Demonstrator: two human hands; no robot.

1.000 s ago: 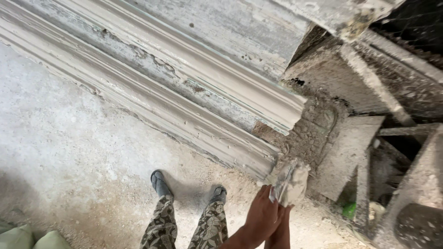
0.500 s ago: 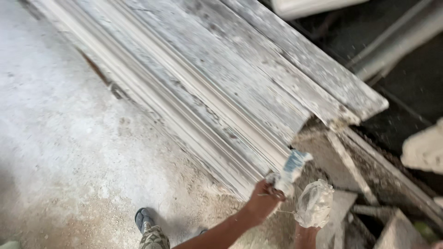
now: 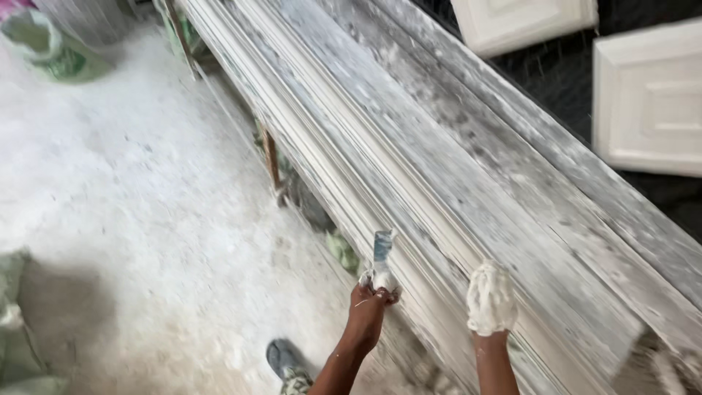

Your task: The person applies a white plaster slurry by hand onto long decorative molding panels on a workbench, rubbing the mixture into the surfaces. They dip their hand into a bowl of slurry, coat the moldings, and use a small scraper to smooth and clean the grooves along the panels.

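Along the lower middle of the frame, two bare arms reach up to a long plaster cornice moulding (image 3: 409, 175) that runs diagonally from the upper left to the lower right on a plaster-crusted bench. The left hand (image 3: 369, 296) is clenched around the handle of a small scraper (image 3: 382, 252), its pale blue blade standing up against the near edge of the moulding's ribbed profile. The right hand (image 3: 491, 300) is thickly coated in wet white plaster and rests on the moulding just beside the scraper; whether its fingers are curled or spread cannot be told under the coating. As a judgement, the profile looks already formed along its whole visible length, with clean parallel ribs, while rough crusted plaster on the wide upper face and the wet plaster on the hand suggest that filling and smoothing are not finished at this near end. Counted: one long moulding, one scraper, two white square cast panels (image 3: 647, 95) on dark ground in the upper right, one shoe (image 3: 281, 358) on the dusty floor at the bottom, and a green sack (image 3: 44, 47) in the upper left.
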